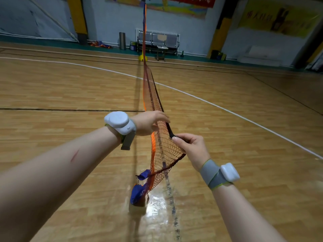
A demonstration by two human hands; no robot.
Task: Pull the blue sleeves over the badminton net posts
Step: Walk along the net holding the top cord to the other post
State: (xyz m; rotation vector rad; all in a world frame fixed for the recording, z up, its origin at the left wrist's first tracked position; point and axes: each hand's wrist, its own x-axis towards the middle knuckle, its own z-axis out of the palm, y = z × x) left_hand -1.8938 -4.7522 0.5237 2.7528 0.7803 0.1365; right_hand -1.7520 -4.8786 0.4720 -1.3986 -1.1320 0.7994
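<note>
While both grips hold the slack end of the net (162, 149), the blue sleeve (139, 191) hangs well below them, bunched at the net's lower end just above the floor (70, 88). The left grip (148, 122) is curled over the net's orange edge, fingers on top and thumb beneath. The right grip (190, 145) pinches the black band (168, 128) between thumb and forefinger, closer to the person than the left grip.

From either grip the sleeve lies downward and toward the person, almost straight under the left grip and down to the left of the right one. The right grip looks the nearer along the cloth, since the net runs on from its pinch down to the sleeve. The sleeve is too crumpled to read its long axis well; it seems to follow the net's end edge, steeply down.

Beyond the grips the net runs out to the far post (144, 37), upright on a yellow base (142, 57). Whether that post wears its sleeve is too small to tell. No near post shows.

Judging from this, the grips must work down the net to the sleeve, find its open mouth and bring it to a post; snagging fingers in the mesh is the likely trouble.
</note>
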